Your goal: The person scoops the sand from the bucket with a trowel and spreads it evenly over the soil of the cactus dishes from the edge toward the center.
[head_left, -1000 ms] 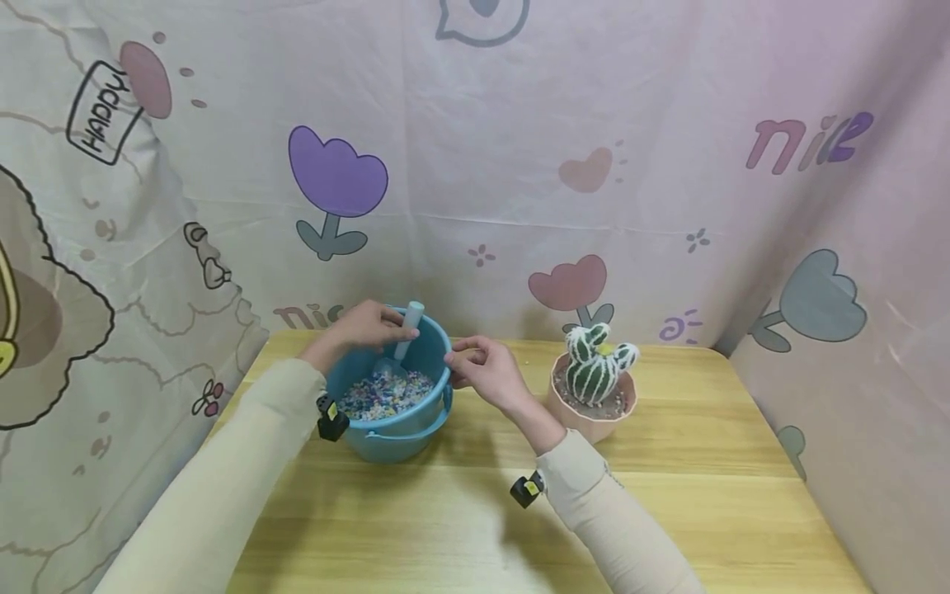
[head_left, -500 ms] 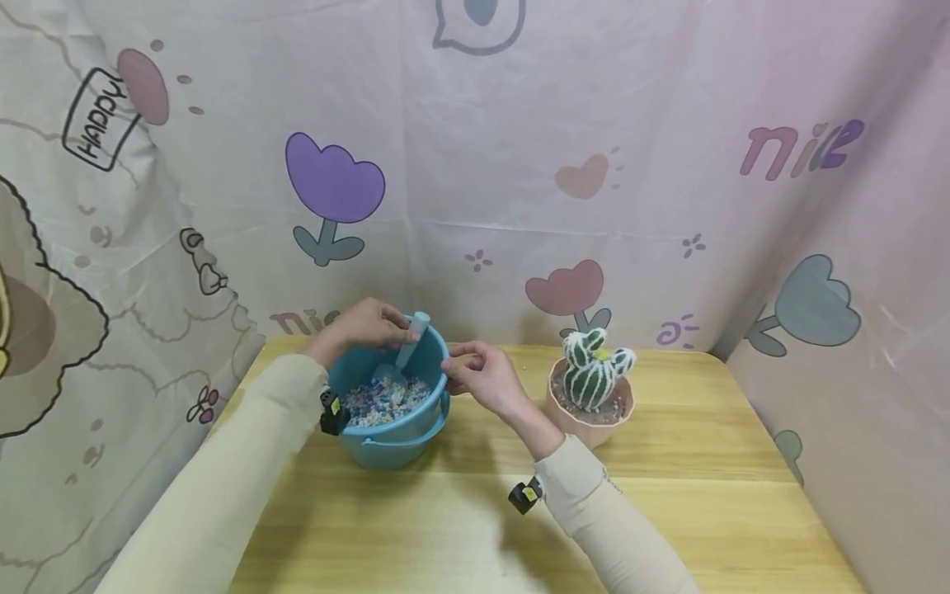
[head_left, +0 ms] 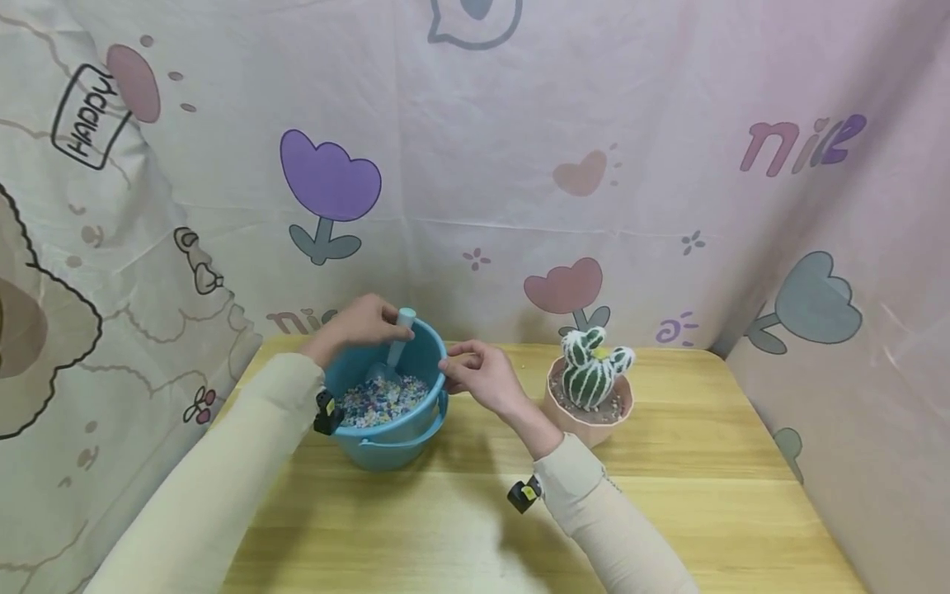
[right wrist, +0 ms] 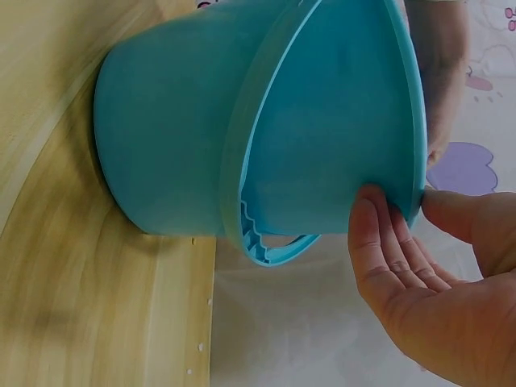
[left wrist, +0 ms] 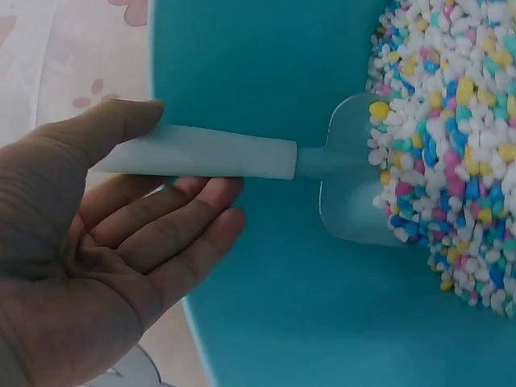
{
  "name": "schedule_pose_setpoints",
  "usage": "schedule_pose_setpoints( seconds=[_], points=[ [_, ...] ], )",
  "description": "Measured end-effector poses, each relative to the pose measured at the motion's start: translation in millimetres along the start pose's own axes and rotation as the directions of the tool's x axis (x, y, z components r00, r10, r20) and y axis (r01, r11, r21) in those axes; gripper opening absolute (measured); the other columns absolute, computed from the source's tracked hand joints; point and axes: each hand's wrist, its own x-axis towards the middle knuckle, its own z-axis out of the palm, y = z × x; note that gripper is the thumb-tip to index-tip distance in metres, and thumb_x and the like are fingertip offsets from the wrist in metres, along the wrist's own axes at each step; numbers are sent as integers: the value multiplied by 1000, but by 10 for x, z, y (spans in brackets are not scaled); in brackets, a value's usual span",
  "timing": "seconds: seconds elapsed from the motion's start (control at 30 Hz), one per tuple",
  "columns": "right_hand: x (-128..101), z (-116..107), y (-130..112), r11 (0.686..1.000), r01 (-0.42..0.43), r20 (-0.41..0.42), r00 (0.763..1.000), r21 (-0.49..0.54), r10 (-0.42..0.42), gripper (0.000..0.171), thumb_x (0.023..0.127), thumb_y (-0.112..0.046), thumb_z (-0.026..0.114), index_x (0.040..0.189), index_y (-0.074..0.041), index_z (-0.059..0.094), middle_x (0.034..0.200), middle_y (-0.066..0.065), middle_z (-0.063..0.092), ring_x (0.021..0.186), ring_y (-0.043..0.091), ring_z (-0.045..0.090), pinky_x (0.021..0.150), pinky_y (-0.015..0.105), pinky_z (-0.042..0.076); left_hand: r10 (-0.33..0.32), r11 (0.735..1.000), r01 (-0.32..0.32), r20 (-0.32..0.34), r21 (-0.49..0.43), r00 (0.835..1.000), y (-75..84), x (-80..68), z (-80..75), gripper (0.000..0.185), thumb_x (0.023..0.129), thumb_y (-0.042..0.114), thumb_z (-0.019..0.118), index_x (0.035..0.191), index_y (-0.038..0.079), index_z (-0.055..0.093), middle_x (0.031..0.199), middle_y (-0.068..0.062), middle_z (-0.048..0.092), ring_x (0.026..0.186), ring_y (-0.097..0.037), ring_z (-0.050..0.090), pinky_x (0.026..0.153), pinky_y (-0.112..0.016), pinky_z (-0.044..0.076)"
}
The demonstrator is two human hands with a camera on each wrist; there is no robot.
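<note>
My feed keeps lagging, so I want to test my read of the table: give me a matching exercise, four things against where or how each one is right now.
Things:
1. scoop
2. bucket
3. cactus
4. coloured pebbles

States:
A. stands in a pink pot at the right of the table
B. rim pinched by the right hand
C. handle held by the left hand, blade in the pebbles
D. lie heaped inside the bucket

Pairs: 1-C, 2-B, 3-A, 4-D
</note>
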Motion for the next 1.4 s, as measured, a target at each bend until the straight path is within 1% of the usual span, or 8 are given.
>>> schedule_pose_setpoints(
  seconds=[0.27, 0.4, 0.5, 0.63, 0.77, 0.93, 1.2, 1.4],
  points=[
    [12, 9, 16, 1000, -5, 6, 1000, 15, 4, 38, 102, -13, 71, 133, 5, 60, 99, 26, 78, 93, 50, 76, 85, 49, 68, -14, 994, 13, -11, -109, 1000, -143, -205, -137, 35, 104, 27, 68, 78, 5, 58, 65, 1, 47, 65, -17, 47, 61, -28, 42],
    [0, 3, 18, 1000, -10, 4, 1000, 13, 10, 39, 102, -15, 71, 133, 4, 61, 99, 25, 78, 93, 49, 76, 84, 47, 68, -44, 983, 39, -27, -178, 999, -230, -314, -157, 31, 107, 26, 64, 100, -4, 65, 95, -18, 69, 91, -35, 71, 82, -43, 66],
    [0, 0, 27, 1000, -14, 11, 1000, 18, 13, 39, 102, -16, 71, 134, 4, 60, 101, 25, 78, 93, 48, 77, 87, 50, 67, -60, 975, 50, -38, -218, 998, -290, -369, -174, 35, 108, 28, 63, 112, -7, 67, 114, -24, 70, 114, -45, 71, 97, -54, 64],
    [-3, 6, 39, 999, -21, 17, 1000, 27, 20, 39, 103, -18, 70, 134, 4, 61, 101, 25, 78, 95, 48, 77, 88, 52, 67, -64, 976, 49, -61, -213, 996, -319, -418, -199, 36, 107, 30, 65, 86, 2, 60, 82, -9, 63, 85, -31, 69, 79, -40, 66],
    [-12, 22, 24, 998, -41, 14, 999, 40, 40, 38, 103, -16, 69, 135, 3, 62, 102, 26, 78, 95, 47, 77, 89, 52, 67, -77, 976, 58, -85, -208, 993, -307, -457, -207, 42, 107, 30, 65, 73, 10, 49, 65, 2, 44, 68, -17, 48, 61, -28, 45],
    [-15, 55, 1, 991, -74, 5, 997, 111, 74, 40, 104, -11, 66, 140, 6, 58, 115, 35, 72, 85, 31, 79, 83, 45, 69, -125, 970, 93, -133, -223, 983, -299, -478, -181, 37, 108, 29, 63, 86, 0, 63, 84, -12, 67, 87, -28, 72, 81, -40, 67],
    [-11, 102, -50, 975, -81, 8, 997, 207, 81, 47, 105, -2, 61, 149, 9, 50, 126, 41, 64, 77, 14, 74, 78, 41, 69, -224, 961, 191, -152, -201, 963, -281, -423, -196, 41, 109, 32, 60, 84, -1, 64, 91, -15, 71, 89, -28, 75, 80, -37, 66],
    [1, 131, -58, 973, -86, 5, 996, 213, 87, 46, 105, -1, 60, 149, 8, 51, 124, 41, 63, 74, 11, 72, 76, 37, 69, -238, 956, 207, -140, -206, 961, -293, -427, -209, 42, 109, 33, 59, 88, -3, 64, 97, -20, 70, 99, -38, 76, 92, -51, 66]
  ],
)
